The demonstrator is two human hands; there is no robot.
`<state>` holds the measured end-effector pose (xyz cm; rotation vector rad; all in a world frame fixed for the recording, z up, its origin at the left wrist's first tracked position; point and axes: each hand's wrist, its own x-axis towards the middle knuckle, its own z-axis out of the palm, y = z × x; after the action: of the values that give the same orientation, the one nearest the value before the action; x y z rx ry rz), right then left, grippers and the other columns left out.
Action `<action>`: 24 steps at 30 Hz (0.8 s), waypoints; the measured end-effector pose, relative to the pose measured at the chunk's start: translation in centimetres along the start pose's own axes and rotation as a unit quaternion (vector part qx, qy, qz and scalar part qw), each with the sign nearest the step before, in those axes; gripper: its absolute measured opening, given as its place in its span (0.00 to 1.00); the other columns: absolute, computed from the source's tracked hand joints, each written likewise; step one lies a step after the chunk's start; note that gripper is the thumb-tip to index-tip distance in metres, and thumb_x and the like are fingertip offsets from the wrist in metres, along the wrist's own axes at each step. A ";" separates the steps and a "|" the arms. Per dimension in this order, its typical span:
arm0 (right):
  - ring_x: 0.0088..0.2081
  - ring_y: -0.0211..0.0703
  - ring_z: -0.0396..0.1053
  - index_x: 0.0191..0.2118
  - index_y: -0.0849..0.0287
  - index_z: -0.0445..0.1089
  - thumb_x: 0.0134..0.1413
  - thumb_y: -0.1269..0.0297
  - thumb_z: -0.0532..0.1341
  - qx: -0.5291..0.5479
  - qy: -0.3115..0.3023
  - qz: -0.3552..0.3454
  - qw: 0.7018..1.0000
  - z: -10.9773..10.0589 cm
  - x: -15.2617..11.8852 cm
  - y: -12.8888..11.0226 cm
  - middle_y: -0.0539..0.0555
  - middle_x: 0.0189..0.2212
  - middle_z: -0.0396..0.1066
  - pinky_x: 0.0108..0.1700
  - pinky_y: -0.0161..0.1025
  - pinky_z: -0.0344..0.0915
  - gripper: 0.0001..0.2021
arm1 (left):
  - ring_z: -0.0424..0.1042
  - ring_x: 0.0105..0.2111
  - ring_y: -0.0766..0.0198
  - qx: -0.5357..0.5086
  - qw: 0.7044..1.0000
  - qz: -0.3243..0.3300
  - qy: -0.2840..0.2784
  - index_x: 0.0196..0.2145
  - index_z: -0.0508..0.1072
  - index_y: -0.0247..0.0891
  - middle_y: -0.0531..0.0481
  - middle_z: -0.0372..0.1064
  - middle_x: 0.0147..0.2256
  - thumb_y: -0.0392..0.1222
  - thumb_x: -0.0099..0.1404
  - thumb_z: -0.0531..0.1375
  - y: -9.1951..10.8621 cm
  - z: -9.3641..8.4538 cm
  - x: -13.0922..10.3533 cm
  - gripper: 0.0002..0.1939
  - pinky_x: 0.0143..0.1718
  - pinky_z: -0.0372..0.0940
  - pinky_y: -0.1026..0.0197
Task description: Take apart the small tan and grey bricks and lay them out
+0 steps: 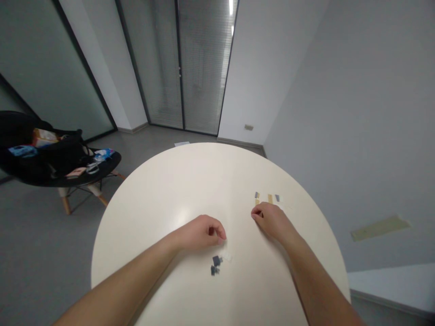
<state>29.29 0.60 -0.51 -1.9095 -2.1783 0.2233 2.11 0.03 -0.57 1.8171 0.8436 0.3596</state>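
My left hand (203, 232) is over the middle of the round table, thumb and fingertips curled together in a pinch. Whatever they hold, if anything, is too small to make out. Just below it on the tabletop lie two small dark pieces (216, 261) with jagged ends and a small whitish piece (227, 257). My right hand (271, 219) rests farther right, its fingers also pinched together, the contents hidden. Right beyond its knuckles lie several small flat pieces: a grey-and-tan piece (257, 195), a tan piece (270, 198) and a grey piece (277, 198).
The white round table (190, 176) has a curved edge. A black chair (112, 159) at the left carries a dark bag (68, 151) and some packets. Glass doors (204, 68) are beyond the table, and a grey wall (367, 136) rises close on the right.
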 end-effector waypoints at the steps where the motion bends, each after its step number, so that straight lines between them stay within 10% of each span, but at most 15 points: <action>1: 0.32 0.44 0.71 0.28 0.57 0.75 0.50 0.68 0.57 0.002 0.002 -0.002 1.000 0.0 0.0 0.0 0.54 0.29 0.76 0.34 0.38 0.60 0.09 | 0.62 0.22 0.69 0.018 1.000 0.005 -0.012 0.31 0.78 0.36 0.53 0.69 0.23 0.37 0.55 0.59 0.2 -0.1 -0.2 0.08 0.22 0.53 0.67; 12: 0.31 0.43 0.70 0.30 0.55 0.76 0.51 0.63 0.58 0.006 0.031 0.020 0.999 -0.8 -0.4 -0.7 0.53 0.30 0.76 0.34 0.39 0.60 0.09 | 0.66 0.26 0.66 0.087 0.979 0.077 -0.168 0.36 0.80 0.42 0.51 0.72 0.28 0.41 0.52 0.68 1.0 -1.1 -1.3 0.12 0.26 0.58 0.67; 24: 0.30 0.42 0.69 0.33 0.55 0.75 0.54 0.59 0.56 0.053 0.087 0.012 0.995 -0.7 -0.2 -0.4 0.52 0.30 0.75 0.35 0.39 0.61 0.11 | 0.65 0.24 0.68 0.166 0.976 0.078 -0.116 0.39 0.78 0.42 0.53 0.70 0.27 0.32 0.52 0.61 0.7 -1.0 -1.4 0.15 0.25 0.56 0.68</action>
<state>29.09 0.31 0.22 -1.8267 -1.9910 0.1654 0.74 -0.41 0.65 2.1938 0.6248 0.1037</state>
